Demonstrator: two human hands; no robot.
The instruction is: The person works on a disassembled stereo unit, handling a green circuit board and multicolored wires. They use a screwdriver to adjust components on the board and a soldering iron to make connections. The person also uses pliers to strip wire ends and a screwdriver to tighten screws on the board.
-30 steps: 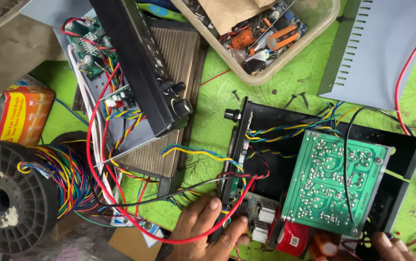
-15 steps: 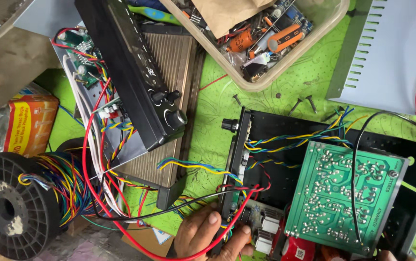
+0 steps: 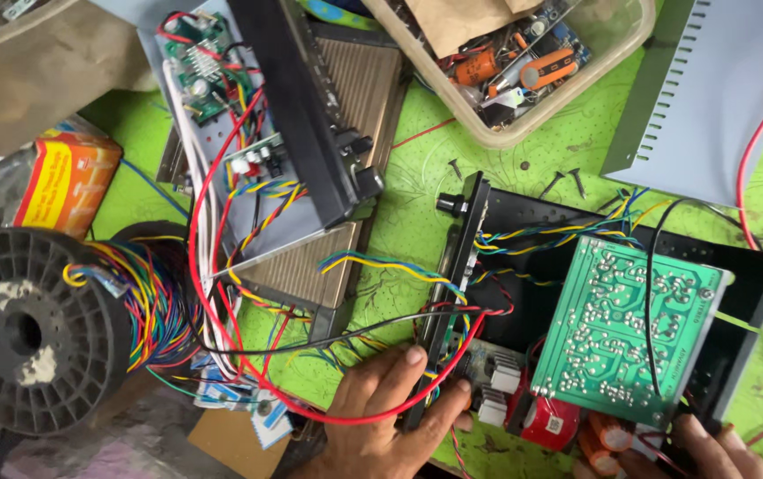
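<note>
Head view is showing the left hand (image 3: 381, 417) resting low in the frame, its fingers spread open and lying against the front edge of a black case (image 3: 523, 231), with a red wire (image 3: 222, 293) and a black wire (image 3: 346, 335) running across the fingers. Its grip is not closing on anything. Just right of that grip, inside the case, a green board (image 3: 625, 324) is sitting tilted, solder side up, with a red capacitor (image 3: 548, 422) below it. The right hand (image 3: 710, 448) is showing only partly at the bottom right corner, fingertips touching the case's lower edge near the board; whether its grip is closing cannot be told. Far left of the left hand, a black spool (image 3: 35, 328) of coloured wire is lying on the green desk (image 3: 417, 195). Above, a clear tub (image 3: 488, 133) is holding parts.
</note>
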